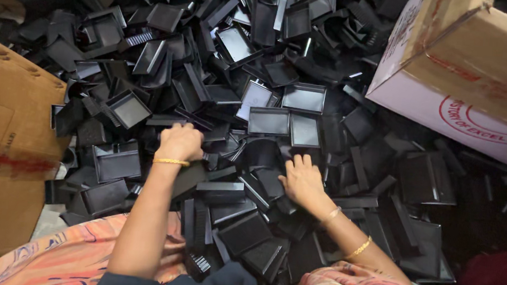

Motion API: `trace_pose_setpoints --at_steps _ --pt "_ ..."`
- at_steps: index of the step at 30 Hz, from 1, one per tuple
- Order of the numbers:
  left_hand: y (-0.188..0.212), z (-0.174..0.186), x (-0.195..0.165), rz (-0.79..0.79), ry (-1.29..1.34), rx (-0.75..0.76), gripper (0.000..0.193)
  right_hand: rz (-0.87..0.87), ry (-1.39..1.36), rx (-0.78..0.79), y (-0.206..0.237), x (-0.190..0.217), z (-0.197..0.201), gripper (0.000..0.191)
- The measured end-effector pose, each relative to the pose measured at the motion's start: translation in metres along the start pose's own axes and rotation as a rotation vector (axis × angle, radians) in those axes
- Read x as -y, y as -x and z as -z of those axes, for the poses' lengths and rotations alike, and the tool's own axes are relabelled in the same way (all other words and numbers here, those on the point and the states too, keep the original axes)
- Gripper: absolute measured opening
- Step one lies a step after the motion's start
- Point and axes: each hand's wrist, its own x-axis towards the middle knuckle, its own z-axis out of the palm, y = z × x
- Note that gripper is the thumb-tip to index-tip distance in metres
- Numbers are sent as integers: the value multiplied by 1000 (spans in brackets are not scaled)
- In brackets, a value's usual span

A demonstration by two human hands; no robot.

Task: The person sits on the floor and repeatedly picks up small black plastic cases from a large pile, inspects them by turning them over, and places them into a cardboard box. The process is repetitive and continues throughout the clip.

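Black plastic trays (269, 121) lie heaped in a loose pile that fills the middle of the view, shallow rectangular pieces thrown at every angle, some face up with pale grey floors showing, some on edge, some upside down. Both of the person's hands are down in this heap. The left hand (180, 142) is curled into a closed grip, knuckles up, and seems to be clutching one dark tray (177, 122) lying at the far edge of its fingers; the exact piece under the palm is hidden, so I cannot tell how much of it is held. The right hand (302, 179) lies flat with fingers stretched forward and slightly apart, pressed on top of the pile and holding nothing that shows. Just beyond the right fingertips, a little further from the body, two face-up trays sit side by side and touching: one (269, 121) with its long axis running left to right, the other (305, 130) set more upright in the picture. The right hand is plainly the nearer to this pair; the left hand sits well off to their left. A brown cardboard sheet (0, 140) borders the pile on the left, and a white and brown carton (470, 75) stands tilted at the upper right
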Motion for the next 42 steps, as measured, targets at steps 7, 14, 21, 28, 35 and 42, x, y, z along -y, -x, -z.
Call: trace_pose_setpoints --at_steps 7,14,21,28,35,42 --pt "1 3 -23 29 -40 272 43 401 -303 -332 18 3 -1 27" --pt "24 58 -13 -39 406 -562 34 155 -368 -234 24 22 17 38" --pt "16 30 -65 -524 453 -564 47 80 -323 -125 23 40 -7 40" --pt "-6 -11 -99 -401 743 -228 49 -232 -1435 -308 8 -22 -29 20" --pt "-6 0 -148 -164 615 -395 61 -293 -1936 -233 10 -26 -12 42" --pt "22 28 -141 -681 1512 -418 59 58 -1859 -428 23 -41 47 98"
